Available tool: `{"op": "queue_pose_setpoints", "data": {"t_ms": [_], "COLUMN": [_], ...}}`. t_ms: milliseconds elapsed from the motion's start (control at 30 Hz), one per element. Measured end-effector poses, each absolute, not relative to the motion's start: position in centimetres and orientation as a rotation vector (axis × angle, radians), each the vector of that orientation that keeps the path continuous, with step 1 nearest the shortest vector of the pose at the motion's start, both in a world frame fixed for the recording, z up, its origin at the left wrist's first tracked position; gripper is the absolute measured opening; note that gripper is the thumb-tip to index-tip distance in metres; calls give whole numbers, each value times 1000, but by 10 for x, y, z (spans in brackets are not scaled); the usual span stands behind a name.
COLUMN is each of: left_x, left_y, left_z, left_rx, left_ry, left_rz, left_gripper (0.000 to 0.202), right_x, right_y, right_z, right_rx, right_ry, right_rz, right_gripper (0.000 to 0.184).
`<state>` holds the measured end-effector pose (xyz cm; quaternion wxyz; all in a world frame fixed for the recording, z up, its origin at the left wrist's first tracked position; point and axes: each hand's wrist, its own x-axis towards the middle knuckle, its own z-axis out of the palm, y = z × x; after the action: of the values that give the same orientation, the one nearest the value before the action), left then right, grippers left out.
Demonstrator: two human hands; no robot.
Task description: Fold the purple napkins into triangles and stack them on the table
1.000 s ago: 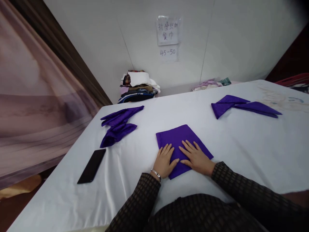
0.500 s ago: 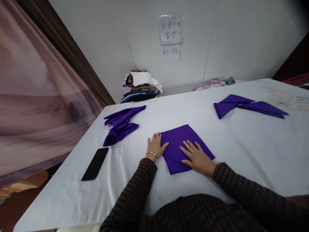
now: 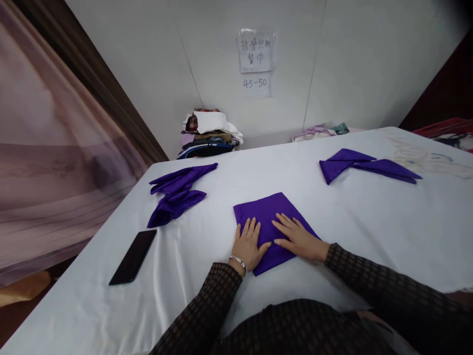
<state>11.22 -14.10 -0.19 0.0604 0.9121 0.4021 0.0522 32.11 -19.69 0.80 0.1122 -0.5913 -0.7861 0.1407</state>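
Note:
A purple cloth napkin (image 3: 264, 209), folded into a flat square, lies on the white-covered table in front of me. My left hand (image 3: 250, 246) rests on its lower left part with the fingers spread, a silver bracelet at the wrist. Flat on the right part of the napkin lies my right hand (image 3: 297, 235), fingers stretched out and pointing left. Neither hand grips anything. Parts of the napkin's left and right edges are hidden beneath the hands.
Crumpled purple napkins (image 3: 177, 192) lie at the left, above a black phone (image 3: 133, 257). Two folded purple napkins (image 3: 364, 166) are at the back right. Behind the white tablecloth (image 3: 207, 315) stands a clothes pile (image 3: 211, 133); handwritten signs (image 3: 256, 52) hang on the wall. A curtain (image 3: 70, 148) hangs left.
My left hand has moved from the napkin's left edge down and inward onto its lower left part. My right hand has shifted slightly. The whole view has tilted a little.

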Motion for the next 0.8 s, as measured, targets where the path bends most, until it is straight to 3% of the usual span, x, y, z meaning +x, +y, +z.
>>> {"op": "queue_pose_setpoints", "data": {"t_ms": [200, 500, 800], "left_x": [113, 114, 111], "left_y": [-140, -139, -83], "left_z": [0, 9, 10], "left_rx": [2758, 2685, 2600], "left_ry": [1217, 1228, 1587], "left_rz": [170, 107, 64], "left_gripper": [69, 70, 77], "right_x": [332, 339, 339], "right_y": [-146, -95, -97], "right_z": [27, -13, -14], "right_rx": [-1741, -1769, -1767], "right_ry": [-2353, -2361, -2361], "right_rz": [255, 141, 132], "right_gripper": [71, 76, 78]}}
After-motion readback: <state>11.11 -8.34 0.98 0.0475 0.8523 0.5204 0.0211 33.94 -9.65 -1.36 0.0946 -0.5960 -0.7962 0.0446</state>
